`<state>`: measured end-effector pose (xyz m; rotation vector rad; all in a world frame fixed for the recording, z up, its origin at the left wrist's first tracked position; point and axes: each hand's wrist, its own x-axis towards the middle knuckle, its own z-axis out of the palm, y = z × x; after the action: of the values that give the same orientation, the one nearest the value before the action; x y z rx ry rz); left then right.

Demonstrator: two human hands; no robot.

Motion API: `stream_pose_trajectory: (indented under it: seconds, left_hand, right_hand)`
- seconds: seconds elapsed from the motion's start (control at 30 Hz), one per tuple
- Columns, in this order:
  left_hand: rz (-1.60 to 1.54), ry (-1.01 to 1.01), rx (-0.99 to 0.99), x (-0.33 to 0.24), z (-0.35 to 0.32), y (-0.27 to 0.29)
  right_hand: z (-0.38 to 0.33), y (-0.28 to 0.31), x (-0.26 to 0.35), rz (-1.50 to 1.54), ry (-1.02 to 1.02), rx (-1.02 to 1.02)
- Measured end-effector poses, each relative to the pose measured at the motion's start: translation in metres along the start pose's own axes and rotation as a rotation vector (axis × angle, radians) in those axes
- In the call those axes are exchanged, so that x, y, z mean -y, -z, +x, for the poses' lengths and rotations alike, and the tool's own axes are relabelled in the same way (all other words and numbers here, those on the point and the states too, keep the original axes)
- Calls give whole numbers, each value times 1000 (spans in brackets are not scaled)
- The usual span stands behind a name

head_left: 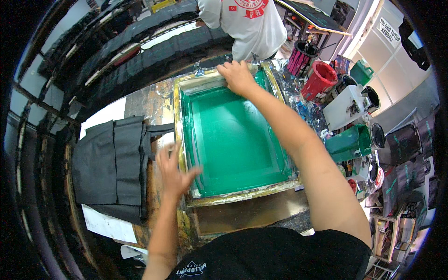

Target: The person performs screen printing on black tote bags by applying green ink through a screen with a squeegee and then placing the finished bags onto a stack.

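We see a green-mesh printing screen in a yellowish wooden frame lying flat on the stained worktable, approx. centre of view. Our right hand reaches to the frame's far edge, palm down w/ fingers curled over it, gripping the frame. Our left hand is at the near-left corner, fingers spread & released, blurred, just touching the frame. A black folded fabric piece lies left of the screen. A red plastic bucket stands on the right.
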<state>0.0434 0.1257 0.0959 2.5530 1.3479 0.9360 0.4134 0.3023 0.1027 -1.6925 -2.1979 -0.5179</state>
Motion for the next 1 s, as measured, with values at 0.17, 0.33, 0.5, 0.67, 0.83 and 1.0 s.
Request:
stream_pose_trajectory:
  seconds: [0.17,0.33,0.5,0.67,0.83,1.0]
  left_hand:
    - [166,-313,-142,10,197,-53]
    - [425,-179,193,18,253,-101]
    - [425,-206,20,24,247,-114]
    - [426,-277,-24,23,237,-111]
    - [429,-295,-36,19,208,-109]
    - [402,-334,-81,0,166,-94]
  right_hand:
    - [21,6,-42,300,43,166]
    - [-12,17,-53,90,-28,182]
    - [-6,11,-45,42,-164,272]
    - [-23,6,-40,36,-121,157]
    - [-50,19,-25,0,-92,170]
    - [-83,44,-2,21,-126,213]
